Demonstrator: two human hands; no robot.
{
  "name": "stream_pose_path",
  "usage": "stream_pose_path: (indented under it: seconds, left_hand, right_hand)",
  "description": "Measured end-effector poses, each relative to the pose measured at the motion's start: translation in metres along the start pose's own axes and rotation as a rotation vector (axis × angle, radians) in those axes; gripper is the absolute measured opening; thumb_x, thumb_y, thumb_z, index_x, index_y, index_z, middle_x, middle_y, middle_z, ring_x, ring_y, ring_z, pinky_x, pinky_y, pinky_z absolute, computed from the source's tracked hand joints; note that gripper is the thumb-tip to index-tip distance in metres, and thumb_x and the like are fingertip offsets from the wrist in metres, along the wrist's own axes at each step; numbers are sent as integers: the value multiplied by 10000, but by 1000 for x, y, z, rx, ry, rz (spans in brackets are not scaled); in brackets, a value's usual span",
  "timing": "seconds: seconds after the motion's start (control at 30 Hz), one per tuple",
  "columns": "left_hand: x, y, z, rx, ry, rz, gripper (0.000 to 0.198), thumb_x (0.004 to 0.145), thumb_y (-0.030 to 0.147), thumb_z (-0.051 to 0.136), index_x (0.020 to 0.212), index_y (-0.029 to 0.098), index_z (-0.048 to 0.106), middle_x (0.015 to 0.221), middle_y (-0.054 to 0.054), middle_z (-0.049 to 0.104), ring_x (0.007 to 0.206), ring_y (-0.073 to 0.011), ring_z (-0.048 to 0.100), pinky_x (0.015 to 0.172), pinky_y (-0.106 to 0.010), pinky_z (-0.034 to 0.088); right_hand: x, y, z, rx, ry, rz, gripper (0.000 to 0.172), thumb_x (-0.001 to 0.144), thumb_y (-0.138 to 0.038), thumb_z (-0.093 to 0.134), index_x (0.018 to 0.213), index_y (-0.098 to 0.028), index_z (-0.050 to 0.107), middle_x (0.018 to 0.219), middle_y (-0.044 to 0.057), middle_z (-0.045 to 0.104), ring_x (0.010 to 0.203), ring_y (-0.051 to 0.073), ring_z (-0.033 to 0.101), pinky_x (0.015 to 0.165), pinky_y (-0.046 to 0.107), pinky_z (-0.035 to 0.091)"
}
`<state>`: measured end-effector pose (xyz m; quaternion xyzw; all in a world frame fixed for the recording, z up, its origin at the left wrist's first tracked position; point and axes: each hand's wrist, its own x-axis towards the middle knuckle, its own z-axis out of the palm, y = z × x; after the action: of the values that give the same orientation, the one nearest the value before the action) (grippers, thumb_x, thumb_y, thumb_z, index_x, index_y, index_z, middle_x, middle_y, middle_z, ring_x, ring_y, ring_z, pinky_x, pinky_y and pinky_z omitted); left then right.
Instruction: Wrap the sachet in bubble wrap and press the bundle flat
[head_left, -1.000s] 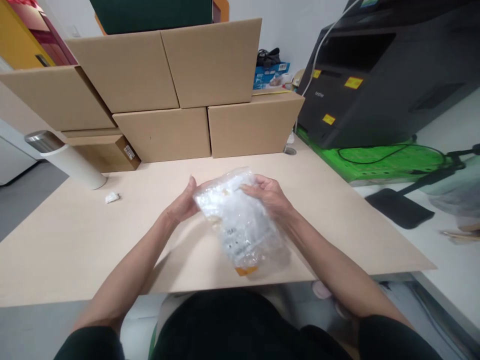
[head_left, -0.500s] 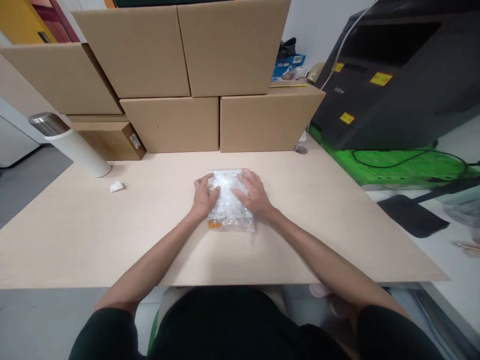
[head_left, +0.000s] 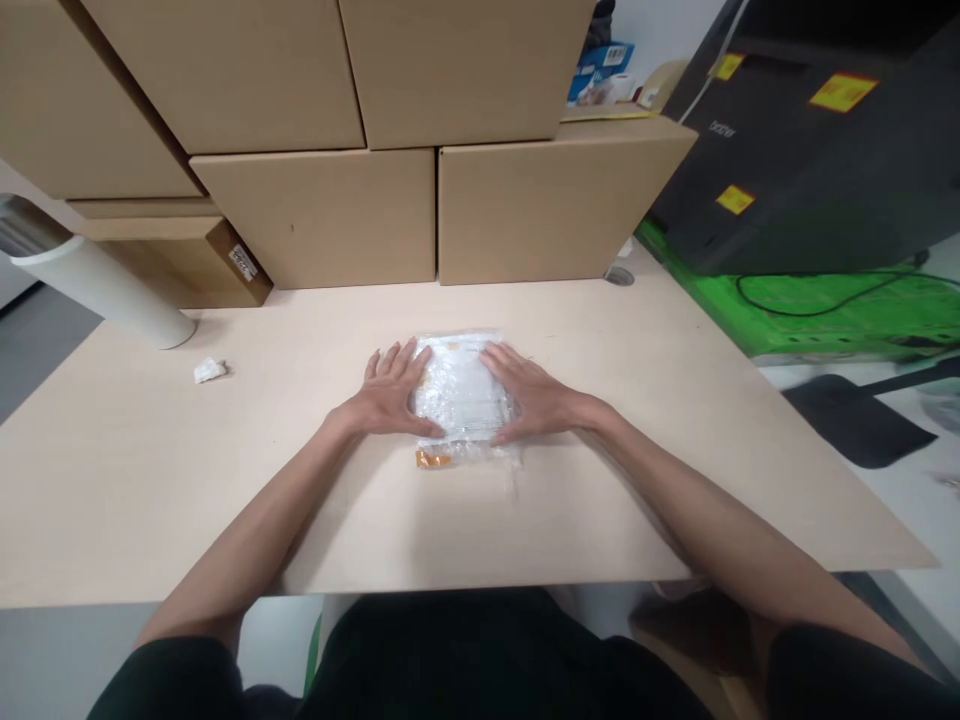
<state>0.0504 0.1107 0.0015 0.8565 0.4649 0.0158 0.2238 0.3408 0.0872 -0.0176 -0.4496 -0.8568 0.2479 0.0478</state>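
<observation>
A flat package in clear bubble wrap (head_left: 463, 390) lies on the table in front of me, with a white surface showing through. Orange tape or print shows at its near left corner, and loose wrap trails at the near right. My left hand (head_left: 394, 393) rests at the package's left edge, fingers stretched out and spread, the thumb on its near part. On the opposite edge lies my right hand (head_left: 531, 393), also open, with its fingertips on the top and its thumb toward the near side.
Stacked cardboard boxes (head_left: 322, 220) line the table's back edge. On the left stand a white bottle with a metal lid (head_left: 105, 285) and a crumpled white scrap (head_left: 210, 370). A dark printer (head_left: 810, 170) sits on a green crate (head_left: 840, 310) at the right.
Both hands have moved outward from the package's top to its sides, and their fingers have spread. The camera view has tipped down and come closer to the table.
</observation>
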Motion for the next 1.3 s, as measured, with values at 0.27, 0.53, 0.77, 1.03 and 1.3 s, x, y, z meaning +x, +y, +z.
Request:
stream_pose_path:
  seconds: [0.27, 0.53, 0.77, 1.03, 1.3]
  left_hand:
    - [6, -3, 0, 75, -59, -7, 1354, 563, 822, 693, 1607, 199, 97, 1670, -166, -24, 1522, -419, -63, 1192, -580, -82]
    - [-15, 17, -1, -2, 74, -67, 1266, 632, 671, 758, 1605, 219, 84, 1667, -170, -85, 1514, -438, -76, 1182, -639, 0]
    - [-16, 16, 8, -531, 357, -325, 877, 822, 623, 595, 1469, 75, 369, 1210, -220, 629, 1076, -335, 649, 938, -483, 498]
    - [-19, 41, 21, -360, 452, -207, 942, 784, 601, 661, 1520, 153, 281, 1543, -264, 301, 1413, -420, 357, 1104, -601, 329]
    - [-44, 86, 42, 104, 106, 46, 883, 777, 457, 774, 1538, 359, 338, 1680, -104, 91, 1512, -469, -9, 1135, -749, 65]
  right_hand:
    - [3, -3, 4, -9, 15, 26, 1341, 631, -807, 689, 1610, -184, 16, 1679, 156, -33, 1529, 385, -68, 1215, 571, 81]
    - [-10, -12, 0, 271, 187, 70, 1241, 641, -752, 726, 1597, -195, 163, 1679, 159, 21, 1536, 368, 28, 1217, 526, 156]
    - [-24, -12, 13, 881, 651, 424, 657, 636, -615, 786, 1072, -135, 681, 1000, 110, 708, 949, 248, 657, 868, 381, 502]
    - [-5, -31, 6, 1375, 582, 393, 330, 595, -389, 852, 799, -181, 698, 705, -2, 660, 610, 123, 554, 583, 250, 457]
    - [-7, -35, 11, 1461, 582, 454, 256, 637, -180, 779, 859, -207, 656, 729, 1, 662, 579, 127, 577, 528, 251, 471]
